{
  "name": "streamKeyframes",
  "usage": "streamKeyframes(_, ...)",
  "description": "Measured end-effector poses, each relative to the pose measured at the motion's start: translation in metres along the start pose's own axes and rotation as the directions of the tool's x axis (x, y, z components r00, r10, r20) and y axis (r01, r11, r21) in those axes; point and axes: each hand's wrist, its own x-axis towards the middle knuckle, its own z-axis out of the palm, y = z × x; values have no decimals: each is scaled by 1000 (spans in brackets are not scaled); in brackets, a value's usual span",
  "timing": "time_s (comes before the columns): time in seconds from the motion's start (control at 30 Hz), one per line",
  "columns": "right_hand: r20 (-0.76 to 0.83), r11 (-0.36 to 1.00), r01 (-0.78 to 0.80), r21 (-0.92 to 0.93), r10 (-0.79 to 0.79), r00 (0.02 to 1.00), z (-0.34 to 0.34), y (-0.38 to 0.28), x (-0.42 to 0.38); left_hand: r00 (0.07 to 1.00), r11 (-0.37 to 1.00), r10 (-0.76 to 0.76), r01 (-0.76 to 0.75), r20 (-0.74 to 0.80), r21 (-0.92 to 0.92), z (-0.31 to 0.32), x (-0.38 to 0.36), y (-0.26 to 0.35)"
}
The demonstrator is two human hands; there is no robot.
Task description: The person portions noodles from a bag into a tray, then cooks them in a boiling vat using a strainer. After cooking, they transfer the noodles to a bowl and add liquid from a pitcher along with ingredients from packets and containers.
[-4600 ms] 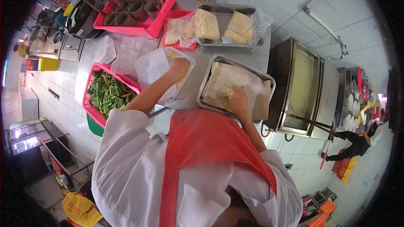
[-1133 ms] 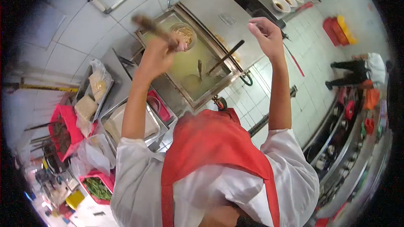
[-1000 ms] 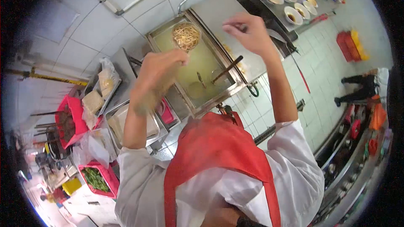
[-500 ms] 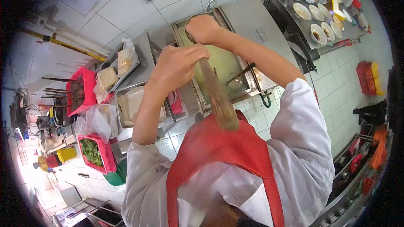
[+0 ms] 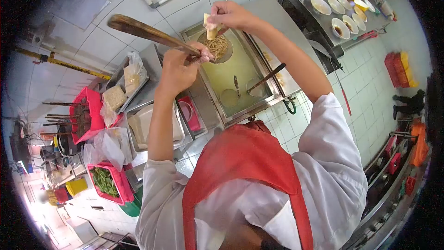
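My left hand (image 5: pixel 181 70) is closed around the lower part of a long wooden handle (image 5: pixel 145 32), which points up and to the left. At its other end, a round noodle strainer (image 5: pixel 228 56) holds brownish noodles (image 5: pixel 216 45) over the near-left side of the cooker. Just above the strainer, my right hand (image 5: pixel 231 16) pinches a pale cream-coloured piece (image 5: pixel 211 28); I cannot make out whether it is a small bowl or something else. Cloudy yellowish liquid fills the noodle cooker (image 5: pixel 240 75) below both hands.
Another strainer's dark handle (image 5: pixel 273 75) slants across the cooker's right rim. White bowls (image 5: pixel 340 28) stand on the right-hand metal table. On my left are a metal tray (image 5: pixel 155 127), a pink basket of greens (image 5: pixel 108 183) and a pink basket of skewers (image 5: pixel 85 113).
The wooden handle has swung from pointing toward my body to pointing up and left. My right hand has lifted slightly and shows a pale piece; the noodles have come into view.
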Motion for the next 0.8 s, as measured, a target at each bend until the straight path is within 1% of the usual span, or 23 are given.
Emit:
streamKeyframes(0.03, -8, 1000, -3, 1, 3, 1000, -3, -2, -2, 999, 999, -27, 26, -20, -30, 0, 1, -3)
streamKeyframes(0.07, -94, 999, 0, 39, 4, 996, -7, -3, -6, 998, 997, -54, 52, -42, -60, 1, 2, -7)
streamKeyframes(0.1, -177, 997, 6, 75, 8, 984, -11, -5, -10, 998, 997, -53, 51, -38, -65, 1, 5, -14)
streamKeyframes(0.13, -180, 997, 1, 75, 12, 984, -17, -6, -17, 1000, 998, -23, 22, -11, -65, 2, 8, -23)
streamKeyframes(0.17, -259, 995, -34, 98, 59, 964, -25, -8, -26, 1000, 998, 7, -6, 15, -66, 5, 9, -32)
streamKeyframes(0.2, -334, 990, -68, 124, 106, 937, -34, -7, -37, 1000, 997, 6, -5, 16, -71, 10, 11, -42)
streamKeyframes(0.27, -433, 971, -154, -181, 62, 899, -54, 0, -66, 997, 994, -68, 69, 22, -80, 24, 9, -59)
streamKeyframes(0.3, -460, 946, -156, -283, 8, 888, -61, 10, -85, 996, 988, -80, 85, 46, -126, 32, 6, -64)
streamKeyframes(0.33, -481, 910, -160, -383, -49, 875, -62, 23, -109, 995, 987, -85, 91, 49, -132, 42, 0, -75)
streamKeyframes(0.37, -467, 854, -324, -408, 111, 878, -58, 31, -135, 992, 983, -115, 122, 56, -138, 53, -9, -90)
streamKeyframes(0.4, -455, 768, -471, -433, 265, 850, -53, 40, -159, 988, 979, -144, 152, 63, -140, 60, -15, -98)
streamKeyframes(0.43, -316, 741, -484, -466, 372, 873, -51, 58, -180, 981, 972, -175, 185, 83, -145, 65, -21, -95)
streamKeyframes(0.47, -174, 716, -493, -495, 474, 863, -44, 77, -197, 979, 971, -181, 194, 95, -142, 69, -27, -92)
streamKeyframes(0.53, -266, 563, -557, -611, 516, 814, -4, 94, -207, 957, 949, -279, 287, 82, -126, 80, -35, -87)
streamKeyframes(0.57, -221, 735, -327, -594, 242, 945, 12, 124, -214, 961, 918, -268, 274, 61, -287, 87, -40, -83)
streamKeyframes(0.6, -190, 824, -57, -563, -62, 980, 27, 146, -220, 958, 913, -277, 287, 78, -290, 96, -44, -86)
streamKeyframes(0.63, -200, 828, -70, -556, -52, 978, 41, 144, -219, 968, 926, -246, 249, 48, -283, 104, -48, -92)
streamKeyframes(0.67, -270, 850, -138, -508, -5, 963, 57, 139, -213, 977, 938, -215, 210, 14, -274, 110, -51, -95)
streamKeyframes(0.7, -333, 867, -200, -456, 42, 942, 70, 136, -208, 975, 936, -221, 218, 21, -275, 113, -52, -93)
streamKeyframes(0.73, -336, 868, -205, -453, 47, 941, 76, 138, -205, 981, 964, -195, 192, 3, -182, 114, -51, -91)
streamKeyframes(0.77, -359, 830, -275, -485, 98, 928, 80, 136, -201, 986, 983, -164, 162, -14, -88, 115, -48, -90)
streamKeyframes(0.8, -383, 786, -343, -513, 148, 912, 84, 134, -198, 986, 982, -164, 162, -12, -91, 116, -46, -91)
